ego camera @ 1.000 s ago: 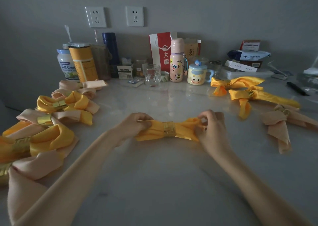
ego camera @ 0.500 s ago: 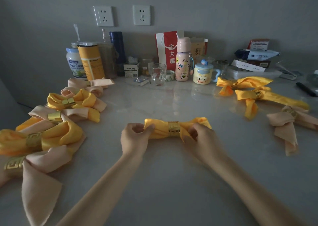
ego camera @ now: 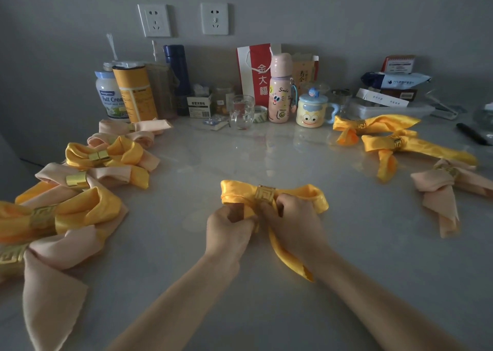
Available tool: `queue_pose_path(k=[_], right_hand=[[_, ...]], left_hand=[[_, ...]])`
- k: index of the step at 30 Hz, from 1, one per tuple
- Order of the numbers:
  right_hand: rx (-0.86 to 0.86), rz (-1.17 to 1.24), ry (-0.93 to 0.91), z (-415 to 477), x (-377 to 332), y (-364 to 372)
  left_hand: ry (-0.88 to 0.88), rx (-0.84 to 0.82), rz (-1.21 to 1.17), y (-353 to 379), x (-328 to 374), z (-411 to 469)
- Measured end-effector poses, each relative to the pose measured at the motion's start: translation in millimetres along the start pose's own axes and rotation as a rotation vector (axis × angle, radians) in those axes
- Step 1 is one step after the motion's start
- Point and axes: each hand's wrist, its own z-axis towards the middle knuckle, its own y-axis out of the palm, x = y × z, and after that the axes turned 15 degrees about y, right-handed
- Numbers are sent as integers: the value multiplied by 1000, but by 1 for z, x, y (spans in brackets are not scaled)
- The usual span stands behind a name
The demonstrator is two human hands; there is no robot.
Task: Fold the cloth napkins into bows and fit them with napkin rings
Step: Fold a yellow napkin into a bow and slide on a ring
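A yellow satin napkin (ego camera: pixel 312 194) folded as a bow lies mid-table, with a gold napkin ring (ego camera: pixel 265 192) round its middle. My left hand (ego camera: pixel 228 230) pinches the cloth just below the ring on the left. My right hand (ego camera: pixel 294 220) grips the cloth below the ring on the right. A pointed yellow tail hangs from under my right hand toward me. Finished bows lie at both sides: a yellow and peach pile (ego camera: pixel 80 190) on the left, yellow bows (ego camera: pixel 378 126) and a peach bow (ego camera: pixel 440 187) on the right.
Along the wall stand a milk jar (ego camera: pixel 109 97), an orange canister (ego camera: pixel 134 91), a blue flask (ego camera: pixel 177 75), a glass (ego camera: pixel 242 111), a pink bottle (ego camera: pixel 280 89), a cartoon mug (ego camera: pixel 312 110) and boxes (ego camera: pixel 389 94). A black pen (ego camera: pixel 472 134) lies far right.
Both hands moved in from the bow's ends to its middle under the ring. A yellow tail now hangs down toward me. The camera moved closer.
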Motion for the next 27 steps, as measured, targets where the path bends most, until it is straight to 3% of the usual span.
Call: queue_pose_path(k=[5,8,17,23,27], right_hand=[[-7,-43,14,0,0,3],[0,-88,8,0,-1,5],[-40,32,52,2,2,2],[-147,67,64,-4,-4,-9],[-294,-115,120,-13,-14,-16]], left_hand=[[411,-313,746,-16,11,-3],[400,-538,879,-24,25,-3],[261,-1180,716,-45,38,3],[382,-1073,724,-21,23,-15],[331,-1238,712,-28,31,-10]])
